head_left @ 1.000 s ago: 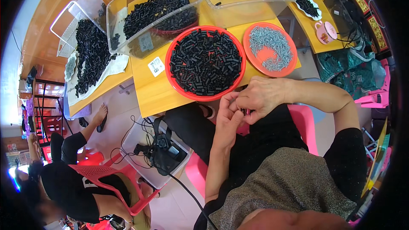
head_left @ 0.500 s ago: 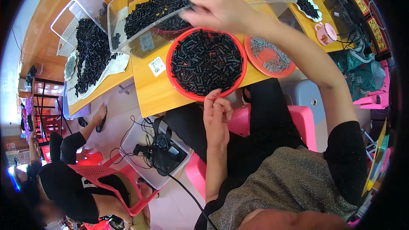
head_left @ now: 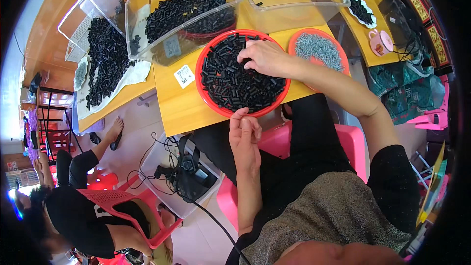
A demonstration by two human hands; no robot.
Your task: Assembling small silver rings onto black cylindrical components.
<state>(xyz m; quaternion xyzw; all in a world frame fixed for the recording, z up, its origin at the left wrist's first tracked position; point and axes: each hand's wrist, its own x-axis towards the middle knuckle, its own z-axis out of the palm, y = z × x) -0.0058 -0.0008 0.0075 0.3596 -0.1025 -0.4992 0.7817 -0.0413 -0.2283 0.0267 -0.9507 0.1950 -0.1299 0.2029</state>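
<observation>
- Black short tubes (head_left: 235, 88), apparently plastic, fill the red round basin (head_left: 198, 81) at the near edge of the yellow bench (head_left: 174, 113); they form the heap nearest both hands.
- Right hand (head_left: 265, 58): within the basin's outline, over the far-right part of the heap. Its fingers are bent, the tips pointing left and down among the tubes; whether they are closed on a tube cannot be told.
- Left hand (head_left: 245, 130): on the near side of the basin, palm up, fingers curled, thumb and forefinger drawn close. Whether anything is pinched there, or whether the rim is touched, cannot be told.
- Principal relation: the two hands are apart, one beyond the other, with the near half of the heap between them. From the left hand, the tubes lie directly on the far side; the right hand is the nearer of the two, being at the heap itself.
- Long axes: the tubes lie at mixed angles, many flat, with no common direction.
- Right of the basin: an orange-red plate (head_left: 293, 45) of silvery screws (head_left: 320, 49), its near edge partly covered by the right forearm.
- Far left of the basin: a clear plastic bin (head_left: 158, 55), behind whose wall more black tubes are heaped.
</observation>
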